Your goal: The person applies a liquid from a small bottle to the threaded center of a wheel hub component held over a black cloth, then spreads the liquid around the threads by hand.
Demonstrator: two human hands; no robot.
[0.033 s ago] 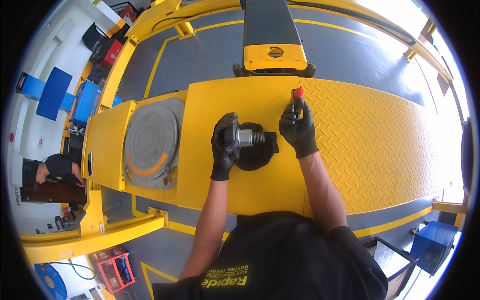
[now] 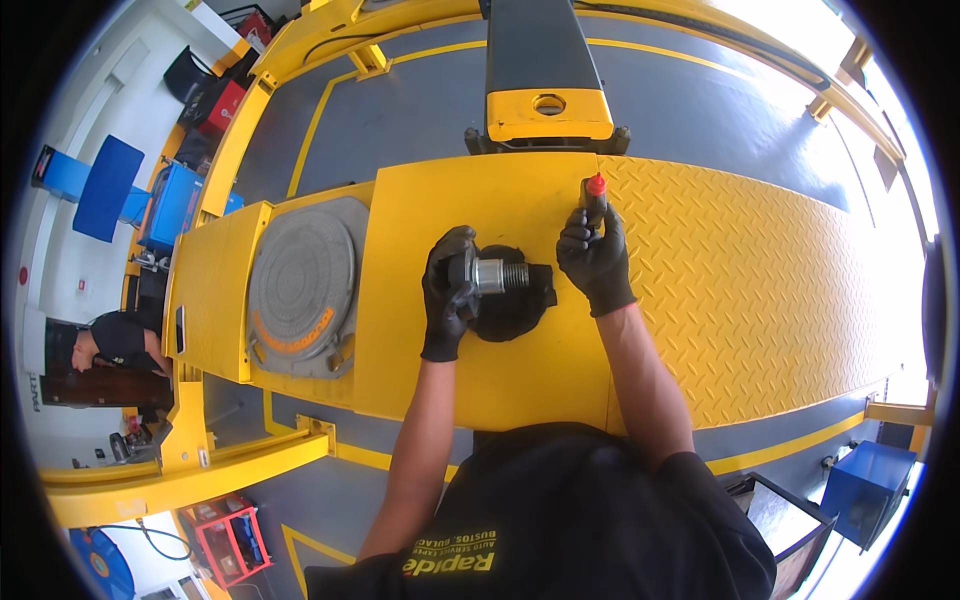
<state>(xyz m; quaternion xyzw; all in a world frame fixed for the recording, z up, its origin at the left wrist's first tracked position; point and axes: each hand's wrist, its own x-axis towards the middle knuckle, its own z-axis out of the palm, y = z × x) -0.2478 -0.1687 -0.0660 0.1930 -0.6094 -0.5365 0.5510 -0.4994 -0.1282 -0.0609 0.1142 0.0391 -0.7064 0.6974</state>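
My left hand (image 2: 448,292), in a black glove, is closed around the dark end of a threaded metal shaft (image 2: 500,276). Its silver, threaded end points to the right. Under the shaft, a round black piece (image 2: 510,318) rests on the yellow platform (image 2: 420,380); I cannot make out what it is. To the right, my gloved right hand (image 2: 597,262) grips a small dark bottle (image 2: 594,205) with a red tip pointing away from me. The bottle and the shaft are apart.
Left on the platform is a round grey turntable plate (image 2: 300,275); right is a yellow tread plate (image 2: 740,300). A grey and yellow beam (image 2: 550,110) stands beyond. Another person (image 2: 120,338) leans at the far left. A blue box (image 2: 868,490) sits lower right.
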